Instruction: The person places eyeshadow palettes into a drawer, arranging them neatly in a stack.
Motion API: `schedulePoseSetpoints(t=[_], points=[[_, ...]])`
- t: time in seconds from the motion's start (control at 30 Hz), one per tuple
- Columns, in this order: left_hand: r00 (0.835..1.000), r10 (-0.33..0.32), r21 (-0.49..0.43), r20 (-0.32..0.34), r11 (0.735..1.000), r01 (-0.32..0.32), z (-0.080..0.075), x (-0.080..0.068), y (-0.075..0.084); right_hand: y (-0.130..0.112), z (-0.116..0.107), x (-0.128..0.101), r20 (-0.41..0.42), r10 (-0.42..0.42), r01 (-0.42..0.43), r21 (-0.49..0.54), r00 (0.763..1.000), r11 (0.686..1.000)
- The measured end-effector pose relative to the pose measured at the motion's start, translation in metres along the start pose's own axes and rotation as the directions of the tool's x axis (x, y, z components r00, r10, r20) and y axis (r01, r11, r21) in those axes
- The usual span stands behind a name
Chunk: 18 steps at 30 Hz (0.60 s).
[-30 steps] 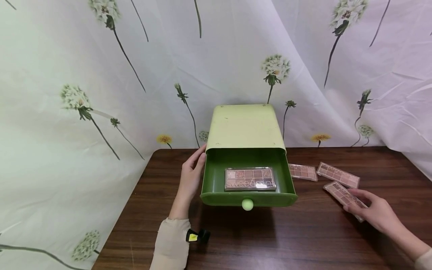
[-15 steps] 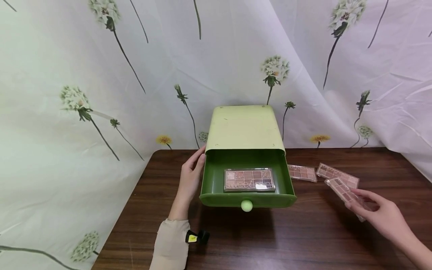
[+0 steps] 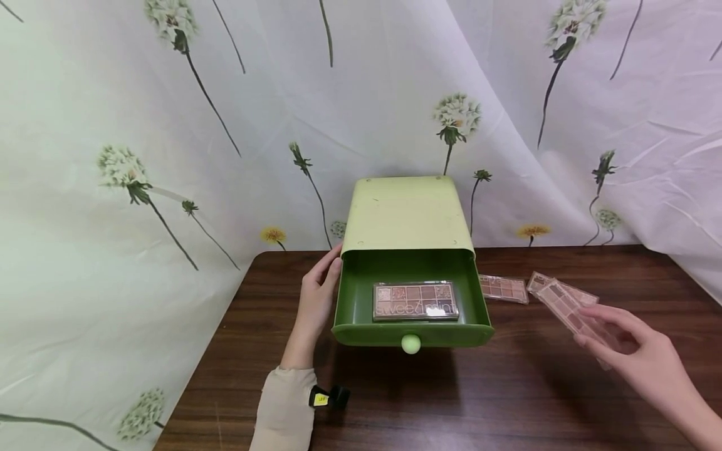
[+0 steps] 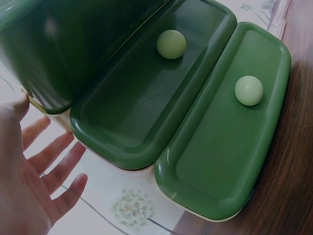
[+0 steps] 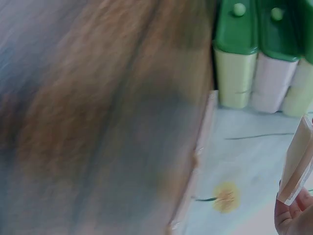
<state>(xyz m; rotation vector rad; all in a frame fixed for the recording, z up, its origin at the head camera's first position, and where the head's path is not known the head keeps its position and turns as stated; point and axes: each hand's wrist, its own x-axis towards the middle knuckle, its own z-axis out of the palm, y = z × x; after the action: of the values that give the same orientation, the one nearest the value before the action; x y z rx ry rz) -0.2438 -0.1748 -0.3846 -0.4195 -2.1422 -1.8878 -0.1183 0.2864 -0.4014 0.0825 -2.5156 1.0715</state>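
Four flat rectangular eyeshadow palettes with clear lids and pink-brown pans are in sight. One lies inside the pulled-out dark green plastic drawer [image 3: 361,300] of the light green drawer box [image 3: 407,214], and this drawer palette [image 3: 415,300] is lettered across its lid. The right hand [image 3: 640,357] pinches the lifted palette [image 3: 570,310] between curled fingers and thumb, raised off the dark brown wooden table [image 3: 507,388]. Two loose palettes [image 3: 504,288] rest on the table right of the drawer. The left hand [image 3: 317,294], fingers straight and relaxed, rests flat against the box's left side.
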Motion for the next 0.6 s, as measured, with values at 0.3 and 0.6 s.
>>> schedulePoseSetpoints(t=[0.3,0.6], points=[[1.000,-0.004,-0.003,-0.006,1.000,0.004,0.000,0.000,0.000,-0.041,0.001,0.003,-0.057,-0.194,0.198,0.073,0.979,0.978],[1.000,-0.004,0.001,-0.009,1.000,0.004,0.000,0.000,0.001,-0.071,-0.002,0.007,-0.078,-0.257,0.266,0.132,0.963,0.955]])
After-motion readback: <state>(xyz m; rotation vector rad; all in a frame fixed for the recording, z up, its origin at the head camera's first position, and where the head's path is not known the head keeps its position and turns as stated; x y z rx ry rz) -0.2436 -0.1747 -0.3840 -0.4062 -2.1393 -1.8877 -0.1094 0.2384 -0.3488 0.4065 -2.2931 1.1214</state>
